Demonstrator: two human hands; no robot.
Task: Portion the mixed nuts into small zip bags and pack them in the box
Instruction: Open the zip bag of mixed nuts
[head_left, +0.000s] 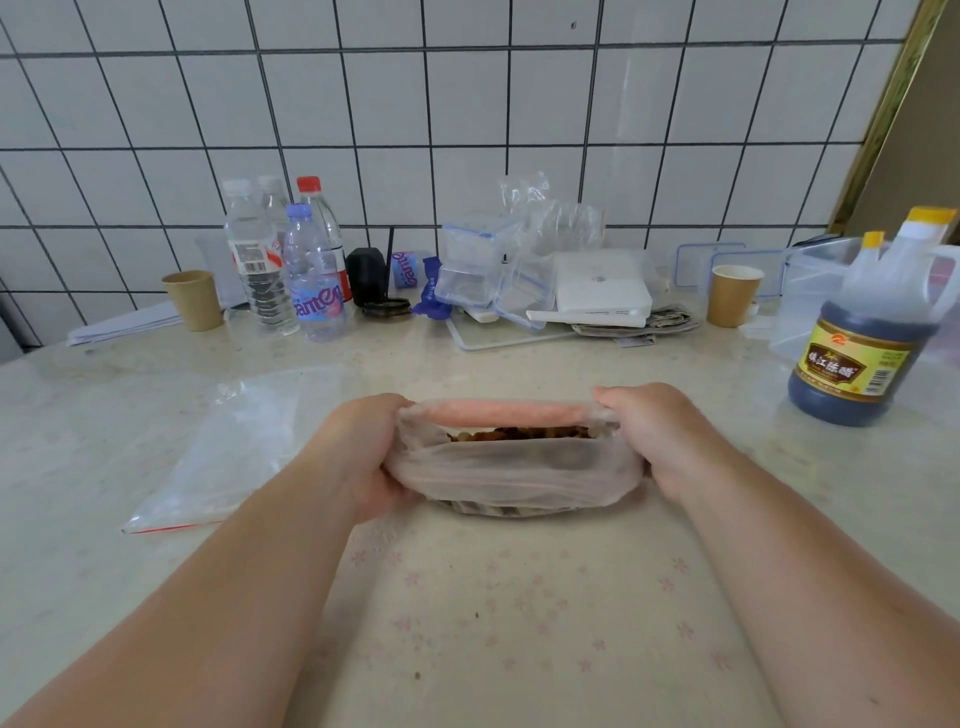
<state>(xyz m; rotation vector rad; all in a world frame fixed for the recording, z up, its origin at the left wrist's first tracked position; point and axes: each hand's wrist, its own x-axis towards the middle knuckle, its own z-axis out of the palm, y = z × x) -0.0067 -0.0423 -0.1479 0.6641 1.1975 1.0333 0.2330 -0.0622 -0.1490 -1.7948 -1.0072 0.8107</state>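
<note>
Two hands hold one zip bag of mixed nuts (511, 467) at the middle of the tabletop (519, 623), one at each end of its mouth. The left hand (366, 457) has its fingers curled round the left end of the bag, and the right hand (662, 441) pinches the right end; each grip is closed on the plastic. Between them the mouth of the bag stands open, the pink zip strip (501, 412) stretched across the far lip, and dark brown nuts (519, 434) show inside just below it. The bag's base rests on the tabletop.

Left of the hands, an empty clear zip bag (223, 447) with a red strip lies flat, apart from the held bag. Along the tiled wall (467, 104) stand several water bottles (291, 265), a paper cup (193, 300) to their left and a second paper cup (732, 295) further right. Clear lidded containers (472, 265) and crumpled plastic bags (561, 228) are heaped near the middle of the back row beside a white box (602, 286). At the far right, a large dark vinegar bottle (867, 332) with a yellow cap stands in front of a clear plastic tub (810, 291).
</note>
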